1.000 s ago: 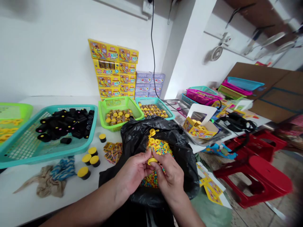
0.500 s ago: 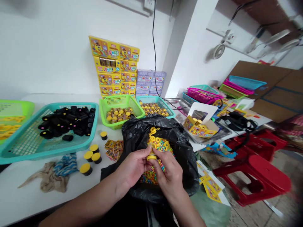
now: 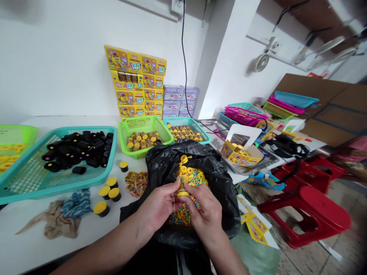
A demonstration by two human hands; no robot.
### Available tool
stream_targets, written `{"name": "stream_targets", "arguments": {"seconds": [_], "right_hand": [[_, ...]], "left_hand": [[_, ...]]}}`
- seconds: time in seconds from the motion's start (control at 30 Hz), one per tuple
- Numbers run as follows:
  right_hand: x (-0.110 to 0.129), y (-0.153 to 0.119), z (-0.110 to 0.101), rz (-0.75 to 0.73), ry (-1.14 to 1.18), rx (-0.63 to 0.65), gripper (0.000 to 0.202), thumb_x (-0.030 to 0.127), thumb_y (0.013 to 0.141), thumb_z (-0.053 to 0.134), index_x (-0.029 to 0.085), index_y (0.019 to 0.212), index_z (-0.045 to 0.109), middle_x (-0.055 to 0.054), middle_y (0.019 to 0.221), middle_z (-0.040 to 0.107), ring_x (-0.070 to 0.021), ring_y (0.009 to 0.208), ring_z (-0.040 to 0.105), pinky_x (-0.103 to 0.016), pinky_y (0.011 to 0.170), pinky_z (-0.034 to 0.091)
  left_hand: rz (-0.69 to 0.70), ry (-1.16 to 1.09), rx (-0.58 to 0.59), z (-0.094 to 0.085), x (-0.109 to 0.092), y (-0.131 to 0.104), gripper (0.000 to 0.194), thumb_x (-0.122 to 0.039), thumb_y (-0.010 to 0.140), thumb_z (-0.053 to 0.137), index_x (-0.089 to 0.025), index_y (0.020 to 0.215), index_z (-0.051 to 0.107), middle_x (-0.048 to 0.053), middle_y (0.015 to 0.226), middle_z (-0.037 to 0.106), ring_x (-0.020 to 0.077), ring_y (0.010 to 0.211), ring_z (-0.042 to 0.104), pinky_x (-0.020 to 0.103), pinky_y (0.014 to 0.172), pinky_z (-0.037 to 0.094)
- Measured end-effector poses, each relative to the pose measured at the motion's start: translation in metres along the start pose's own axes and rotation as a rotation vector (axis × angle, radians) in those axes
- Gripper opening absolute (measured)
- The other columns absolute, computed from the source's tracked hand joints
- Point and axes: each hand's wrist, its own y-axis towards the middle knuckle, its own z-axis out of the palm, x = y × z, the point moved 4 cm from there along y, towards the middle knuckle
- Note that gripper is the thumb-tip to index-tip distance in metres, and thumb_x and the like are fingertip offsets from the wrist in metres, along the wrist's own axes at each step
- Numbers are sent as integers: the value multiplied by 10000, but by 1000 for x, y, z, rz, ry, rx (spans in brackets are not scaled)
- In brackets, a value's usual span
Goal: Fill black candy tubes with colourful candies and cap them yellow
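Note:
Both hands meet over a container lined with a black plastic bag. Between them is a small jar with a yellow lid. The fingers of my left hand close on its left side, and my right hand grips it from the right with thumb and fingers. Below lie many small multicoloured beads and, farther back in the bag, yellow plastic pieces. Left of the bag is a pile of small printed packets. Several black cups with yellow tops stand beside it.
A teal basket holds black cups; a green basket and a blue basket hold small jars. Yellow boxes are stacked by the wall. Cloths lie at left, an opened display box and red stools at right.
The jar has turned between my fingers, showing more of its side above the yellow lid. Both hands stay closed on it over the bag. The view has shifted slightly.

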Motion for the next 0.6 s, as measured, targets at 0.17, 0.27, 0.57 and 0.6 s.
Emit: {"name": "stream_targets", "arguments": {"seconds": [0.17,0.27,0.57,0.6], "right_hand": [[4,-2,2,-107,-92,-2,284,77,871,582,187,1127,638,-59,801,677,-180,699,600,-334,631,508],[6,-3,1,-116,-121,-10,276,72,865,585,190,1107,644,-65,819,679,-185,711,608,-346,645,510],[3,-1,-3,6,-61,-60,267,151,874,633,198,1136,619,-64,897,695,-186,796,645,-332,713,541],[2,-1,-2,-4,-62,-59,275,145,875,630,202,1144,619,-62,892,696,-186,791,645,-334,711,541]], "left_hand": [[32,27,-21,1,3,-2,221,-323,748,771,-114,796,722,46,728,691,113,624,604,229,621,473],[43,10,-33,3,4,-3,221,-314,722,796,-127,811,717,24,727,683,101,610,592,229,627,472],[63,20,-29,3,-3,-6,237,-332,714,800,-144,810,692,35,762,684,131,650,608,257,623,475],[61,24,-47,2,-3,-6,237,-327,710,805,-142,804,691,31,751,680,126,643,605,252,620,467]]}}
